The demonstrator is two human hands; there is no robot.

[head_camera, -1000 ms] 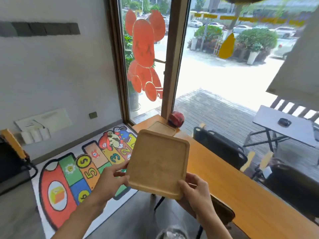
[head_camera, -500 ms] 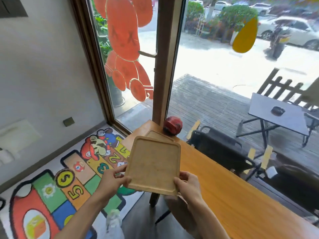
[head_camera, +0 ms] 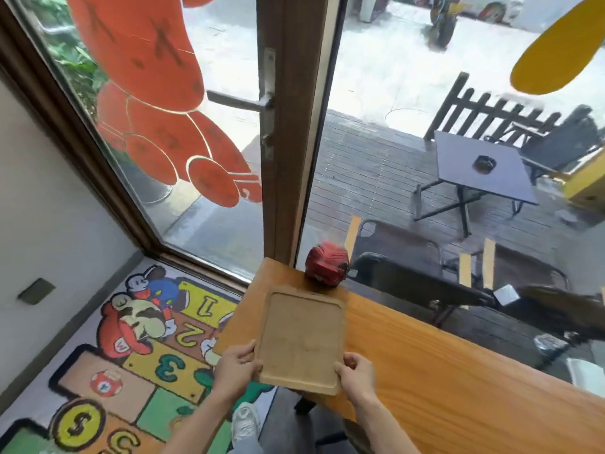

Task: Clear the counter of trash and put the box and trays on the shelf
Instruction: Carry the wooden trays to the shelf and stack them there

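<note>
Gripping the wooden tray (head_camera: 302, 339) by its near corners, left hand (head_camera: 236, 367) and right hand (head_camera: 357, 375) pinch it at the counter (head_camera: 442, 371) end, where a loose hold risks knocking the red helmet (head_camera: 326, 263).

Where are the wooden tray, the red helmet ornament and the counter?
Wooden tray (head_camera: 302, 335), head view, middle of its recessed face.
Red helmet ornament (head_camera: 326, 263), head view, its front.
Counter (head_camera: 442, 371), head view, bare top.
</note>
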